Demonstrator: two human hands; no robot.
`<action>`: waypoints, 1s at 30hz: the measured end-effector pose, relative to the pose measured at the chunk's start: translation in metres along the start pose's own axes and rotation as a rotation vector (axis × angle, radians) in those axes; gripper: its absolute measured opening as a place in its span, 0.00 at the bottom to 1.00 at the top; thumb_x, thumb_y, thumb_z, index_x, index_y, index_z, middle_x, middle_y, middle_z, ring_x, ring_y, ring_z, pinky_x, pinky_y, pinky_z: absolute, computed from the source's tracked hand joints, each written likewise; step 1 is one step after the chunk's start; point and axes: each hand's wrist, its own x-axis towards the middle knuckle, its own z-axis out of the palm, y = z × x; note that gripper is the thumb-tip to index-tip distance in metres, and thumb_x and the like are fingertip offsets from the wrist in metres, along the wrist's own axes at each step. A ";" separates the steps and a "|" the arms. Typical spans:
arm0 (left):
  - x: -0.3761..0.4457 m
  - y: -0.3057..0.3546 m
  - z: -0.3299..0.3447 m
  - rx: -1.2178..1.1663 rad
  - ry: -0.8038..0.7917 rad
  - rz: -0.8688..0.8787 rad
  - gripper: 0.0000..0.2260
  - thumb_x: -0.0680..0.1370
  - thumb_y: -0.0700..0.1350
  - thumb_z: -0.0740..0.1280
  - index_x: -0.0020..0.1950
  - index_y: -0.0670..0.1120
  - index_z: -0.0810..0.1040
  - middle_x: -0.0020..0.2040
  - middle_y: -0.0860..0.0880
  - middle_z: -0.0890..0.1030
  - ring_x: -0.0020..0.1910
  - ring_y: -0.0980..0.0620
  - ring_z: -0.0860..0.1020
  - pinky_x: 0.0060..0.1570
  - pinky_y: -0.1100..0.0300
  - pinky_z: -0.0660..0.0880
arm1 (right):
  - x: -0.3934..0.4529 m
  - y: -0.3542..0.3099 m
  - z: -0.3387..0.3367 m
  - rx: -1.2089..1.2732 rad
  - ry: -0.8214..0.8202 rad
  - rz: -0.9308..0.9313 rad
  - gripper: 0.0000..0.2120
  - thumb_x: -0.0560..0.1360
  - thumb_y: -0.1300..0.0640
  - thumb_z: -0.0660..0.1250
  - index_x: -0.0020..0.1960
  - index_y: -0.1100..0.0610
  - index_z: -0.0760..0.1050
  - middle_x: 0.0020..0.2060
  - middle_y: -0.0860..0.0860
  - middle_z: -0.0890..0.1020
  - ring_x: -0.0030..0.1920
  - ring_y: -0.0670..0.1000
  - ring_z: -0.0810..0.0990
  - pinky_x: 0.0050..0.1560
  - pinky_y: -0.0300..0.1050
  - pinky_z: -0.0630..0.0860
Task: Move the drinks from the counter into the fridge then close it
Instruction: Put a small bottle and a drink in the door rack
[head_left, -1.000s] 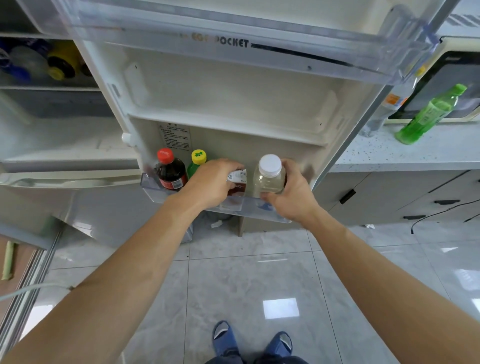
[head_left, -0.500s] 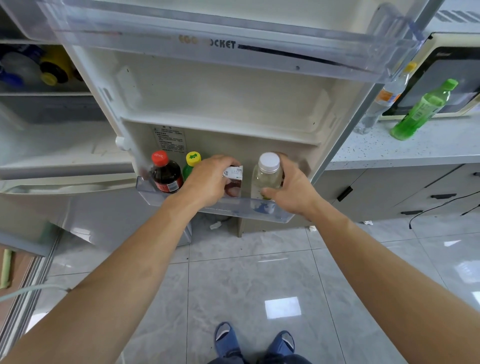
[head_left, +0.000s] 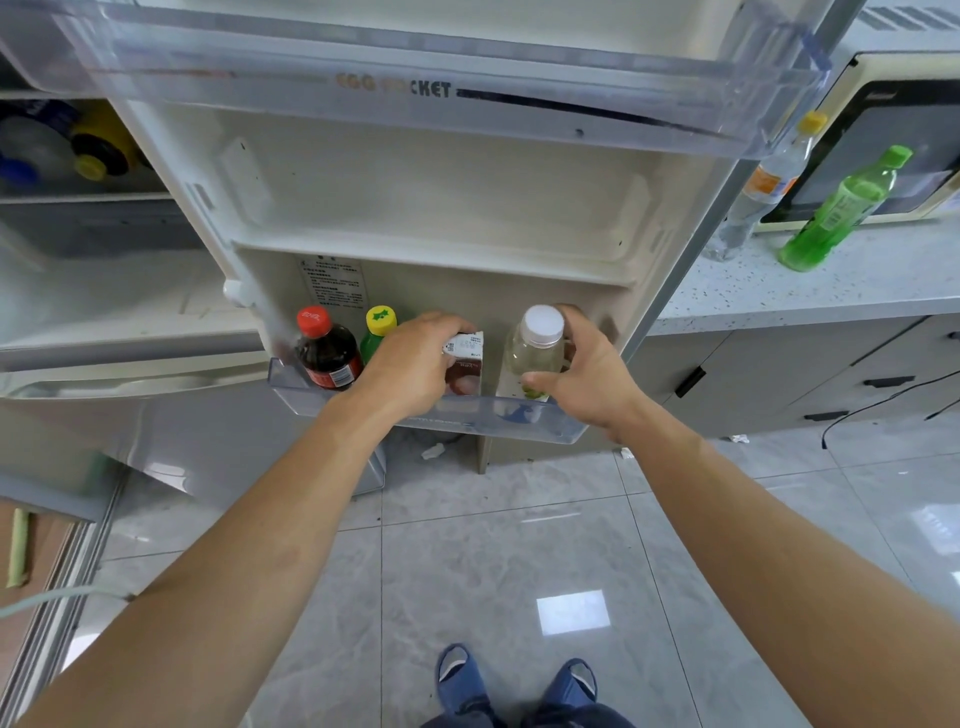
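In the bottom door bin (head_left: 550, 428) both hands are setting drinks down: left hand (head_left: 410, 364) grips a small carton (head_left: 466, 364) from above and behind, fingers curled round its top, carton upright and inside the bin. Right hand (head_left: 587, 374) is at the white-cap bottle (head_left: 537, 348), also upright in the bin; thumb at the front low on the bottle, fingers behind near the cap. Fingers look loosely spread, so probably letting go, but contact is hard to confirm from this angle. A cola bottle (head_left: 327, 353) and a yellow-cap bottle (head_left: 378, 332) stand just left of the left hand in the same bin. Key relation for the next move: two drinks are left on the counter (head_left: 857, 280), a green bottle (head_left: 841, 208) and a clear bottle (head_left: 763, 187), both upright, up and to the right of the hands past the door edge. Right hand is nearer; it would reach up-right and take a bottle from the side across its vertical axis. Fridge door open, closing not yet due.
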 end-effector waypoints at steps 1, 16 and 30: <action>0.000 0.001 0.000 0.003 0.004 0.005 0.18 0.78 0.33 0.65 0.67 0.46 0.77 0.62 0.46 0.78 0.58 0.48 0.76 0.50 0.64 0.67 | 0.001 -0.001 0.001 -0.012 -0.014 -0.006 0.30 0.69 0.67 0.76 0.65 0.49 0.70 0.54 0.41 0.79 0.53 0.38 0.77 0.53 0.30 0.72; -0.027 0.029 0.017 -0.228 0.519 0.132 0.15 0.78 0.34 0.66 0.65 0.41 0.78 0.58 0.46 0.79 0.58 0.47 0.78 0.55 0.48 0.78 | -0.020 0.003 -0.006 -0.048 0.283 -0.123 0.14 0.74 0.56 0.74 0.57 0.48 0.76 0.52 0.42 0.81 0.53 0.40 0.79 0.53 0.34 0.77; -0.041 0.084 0.094 -0.442 0.586 0.238 0.11 0.80 0.38 0.67 0.60 0.48 0.77 0.48 0.53 0.79 0.45 0.56 0.79 0.42 0.69 0.76 | -0.068 0.061 -0.059 0.089 0.525 -0.102 0.02 0.75 0.62 0.71 0.45 0.56 0.82 0.37 0.46 0.83 0.38 0.44 0.80 0.40 0.36 0.78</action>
